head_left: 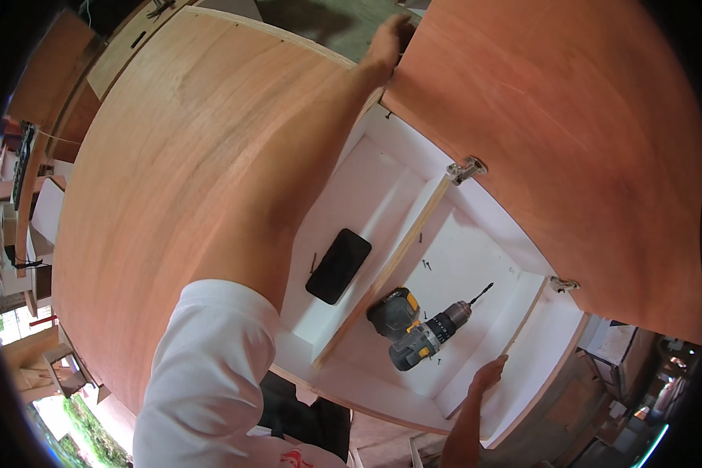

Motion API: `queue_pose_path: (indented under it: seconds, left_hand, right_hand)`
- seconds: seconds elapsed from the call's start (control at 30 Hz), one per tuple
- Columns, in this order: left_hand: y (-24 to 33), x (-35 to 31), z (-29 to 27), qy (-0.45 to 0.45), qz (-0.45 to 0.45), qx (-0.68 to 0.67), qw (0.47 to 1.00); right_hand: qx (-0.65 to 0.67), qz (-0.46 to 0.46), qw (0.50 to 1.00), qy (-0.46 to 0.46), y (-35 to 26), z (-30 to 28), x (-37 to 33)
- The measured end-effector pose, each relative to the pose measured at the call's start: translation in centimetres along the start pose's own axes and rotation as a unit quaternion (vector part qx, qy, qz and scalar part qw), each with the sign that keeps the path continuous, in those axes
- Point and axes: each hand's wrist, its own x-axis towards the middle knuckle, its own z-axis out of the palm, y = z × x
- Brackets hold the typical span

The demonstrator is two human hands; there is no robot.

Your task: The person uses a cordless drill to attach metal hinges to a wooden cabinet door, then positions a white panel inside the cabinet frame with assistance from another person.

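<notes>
A white-lined wooden cabinet lies with its inside facing up. My left arm reaches across to the far side, where my left hand curls round the edge of a reddish plywood door; its fingertips are partly hidden. Two metal hinges join this door to the cabinet: one hinge by the middle divider, another hinge nearer the right. My right hand closes on the top edge of the right-hand divider. Just left of it, a cordless drill with a bit fitted lies in the middle compartment.
A black phone and a screw lie in the left compartment. Several loose screws are scattered near the drill. A second plywood panel covers the left side, under my left arm. Wooden pieces stand at the far left.
</notes>
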Motion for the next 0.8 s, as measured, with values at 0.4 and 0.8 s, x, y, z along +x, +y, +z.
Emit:
queue_pose_path:
  seconds: [0.4,0.8]
  left_hand:
    - [-0.8,0.2,-2.9,0.084,0.045,-0.026,0.995]
    - [-1.0,-0.5,-4.8,0.086,0.041,0.002,0.995]
  right_hand:
    - [0.019,0.002,1.0,-0.006,-0.7,-0.4,-0.7]
    - [0.046,-0.012,0.999,-0.001,0.8,0.6,0.4]
